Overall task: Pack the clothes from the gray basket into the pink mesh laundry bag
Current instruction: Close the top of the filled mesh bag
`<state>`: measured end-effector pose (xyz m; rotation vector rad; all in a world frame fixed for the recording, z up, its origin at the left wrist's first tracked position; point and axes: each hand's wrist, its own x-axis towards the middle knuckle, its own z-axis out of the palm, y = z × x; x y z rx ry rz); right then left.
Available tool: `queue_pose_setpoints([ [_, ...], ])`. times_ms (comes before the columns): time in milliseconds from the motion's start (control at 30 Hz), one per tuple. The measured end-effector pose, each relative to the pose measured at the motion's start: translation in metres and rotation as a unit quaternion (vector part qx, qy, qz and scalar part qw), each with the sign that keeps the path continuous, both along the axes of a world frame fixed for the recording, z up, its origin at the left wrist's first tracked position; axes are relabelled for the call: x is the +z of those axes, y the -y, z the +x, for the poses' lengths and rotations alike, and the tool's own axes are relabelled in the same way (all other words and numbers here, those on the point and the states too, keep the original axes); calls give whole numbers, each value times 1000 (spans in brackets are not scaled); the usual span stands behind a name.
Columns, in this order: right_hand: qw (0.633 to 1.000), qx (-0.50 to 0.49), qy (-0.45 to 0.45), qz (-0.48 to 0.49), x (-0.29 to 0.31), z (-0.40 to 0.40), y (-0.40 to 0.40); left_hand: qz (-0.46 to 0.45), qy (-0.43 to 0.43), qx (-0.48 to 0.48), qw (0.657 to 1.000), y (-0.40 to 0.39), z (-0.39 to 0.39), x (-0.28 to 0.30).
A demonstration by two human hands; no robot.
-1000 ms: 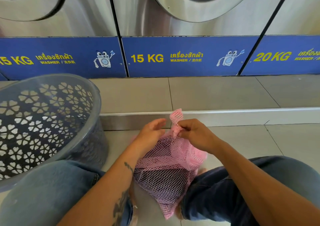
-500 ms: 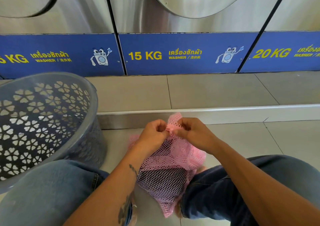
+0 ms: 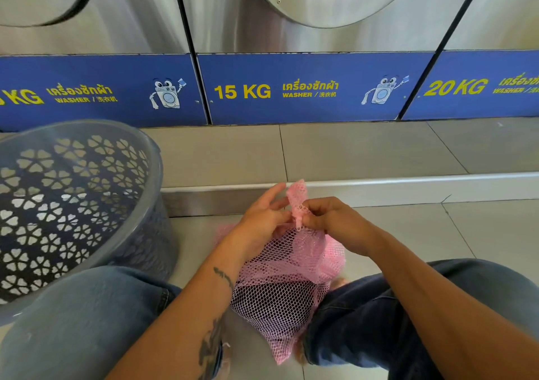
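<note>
The pink mesh laundry bag rests on the floor between my knees, bulging with dark and pink clothes inside. Its gathered top sticks up between my hands. My right hand pinches the bag's neck just above a small pink zipper pull. My left hand lies against the left side of the neck with its fingers partly spread; whether it grips the mesh I cannot tell. The gray basket, with flower-shaped holes, stands at my left; no clothes show inside it.
A row of steel washing machines with blue panels marked 15 KG and 20 KG stands ahead on a raised tiled step. My jeans-clad knees frame the bag on both sides. Tiled floor lies to the right.
My left hand first closed onto the bag's neck beside the right, then its fingers spread again. The bag's top stands a little taller. My right hand kept its pinch.
</note>
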<state>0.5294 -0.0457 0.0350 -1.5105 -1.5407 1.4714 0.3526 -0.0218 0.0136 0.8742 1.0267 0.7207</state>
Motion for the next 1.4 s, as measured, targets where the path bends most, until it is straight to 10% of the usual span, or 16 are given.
queue_pose_setpoints([
  [233,999,-29,-21,29,27,13,-1,111,-80,-44,990,-2,-2,27],
  [400,983,-39,110,144,64,-2,-18,303,-262,66,914,0,-5,62],
  [533,964,-17,125,234,113,-29,-38,373,-209,175,887,6,-20,118],
  [733,952,28,98,290,154,-52,-46,283,-70,212,933,13,-41,143],
  [967,959,53,190,203,82,-49,-26,184,-221,85,954,27,-43,89],
  [1400,914,-50,203,347,30,-56,11,120,-145,124,974,31,-36,76],
])
